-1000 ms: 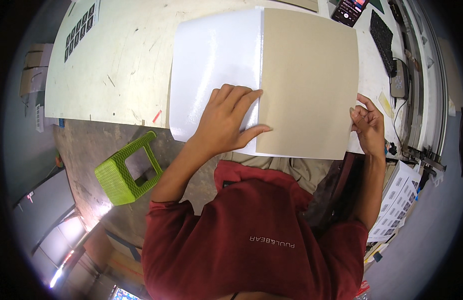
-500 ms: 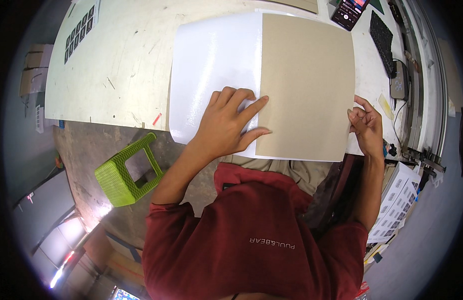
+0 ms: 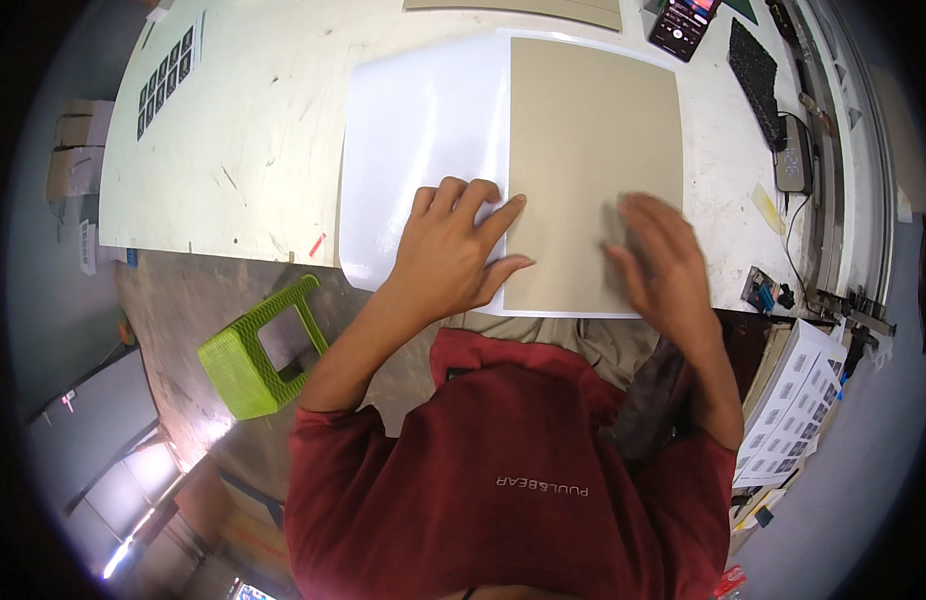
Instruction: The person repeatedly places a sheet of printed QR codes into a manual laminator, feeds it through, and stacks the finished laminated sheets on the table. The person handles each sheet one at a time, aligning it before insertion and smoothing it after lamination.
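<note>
A glossy white sheet (image 3: 413,120) lies on the white table in front of me, with a grey-brown board (image 3: 588,130) on its right part. A thin white margin shows along the board's top and bottom edges. Fingers spread, my left hand (image 3: 453,240) rests on the sheet, its index fingertip at the board's left edge. My right hand (image 3: 668,260) is over the lower right of the board, fingers apart and smeared by motion. I cannot tell whether it touches the board. Nothing shows in either hand.
At the far right of the white table (image 3: 253,130) are a phone (image 3: 683,28), a black textured strip (image 3: 755,85) and a digital device with a cable (image 3: 793,155). Another board (image 3: 523,10) lies at the back. A green stool (image 3: 258,350) stands on the floor to the left.
My right hand has left the board's right edge and moved left over the board, its fingers opening. The board's right side now lies flatter. My left hand has stayed in place.
</note>
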Demonstrator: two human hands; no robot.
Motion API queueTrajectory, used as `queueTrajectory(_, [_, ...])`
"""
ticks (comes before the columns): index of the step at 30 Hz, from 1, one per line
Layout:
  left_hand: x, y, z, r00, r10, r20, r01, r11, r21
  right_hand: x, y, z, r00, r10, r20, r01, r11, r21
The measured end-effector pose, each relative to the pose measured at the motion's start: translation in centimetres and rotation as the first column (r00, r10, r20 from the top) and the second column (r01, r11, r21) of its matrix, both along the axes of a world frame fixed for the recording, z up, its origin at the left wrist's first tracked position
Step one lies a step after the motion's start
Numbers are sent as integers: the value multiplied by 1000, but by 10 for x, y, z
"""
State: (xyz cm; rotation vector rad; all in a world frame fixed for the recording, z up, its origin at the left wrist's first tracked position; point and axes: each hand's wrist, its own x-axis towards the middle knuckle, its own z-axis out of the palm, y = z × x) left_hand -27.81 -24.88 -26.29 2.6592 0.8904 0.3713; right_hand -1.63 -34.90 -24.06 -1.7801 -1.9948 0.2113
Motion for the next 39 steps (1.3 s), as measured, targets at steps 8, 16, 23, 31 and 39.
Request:
queueTrajectory(8, [-76, -59, -35, 885, 406, -228, -374, 912, 171, -6, -3, -6, 994, 79, 77, -71, 992, -100])
queueTrajectory(16, [-77, -76, -19, 642, 560, 523, -751, 596, 283, 2, -10, -18, 997, 81, 10, -81, 995, -51])
queueTrajectory(23, [43, -28, -20, 987, 95, 128, -94, 995, -20, 92, 9, 3, 826, -221, -518, 149, 973, -178])
queueTrajectory(31, [58, -15, -29, 997, 15, -78, -18, 999, -43, -15, 52, -13, 898, 401, -180, -428, 891, -151])
queueTrajectory(39, [58, -13, -23, 999, 36, -6, -36, 991, -130, -3, 195, -70, 961, 164, 222, -190, 977, 102])
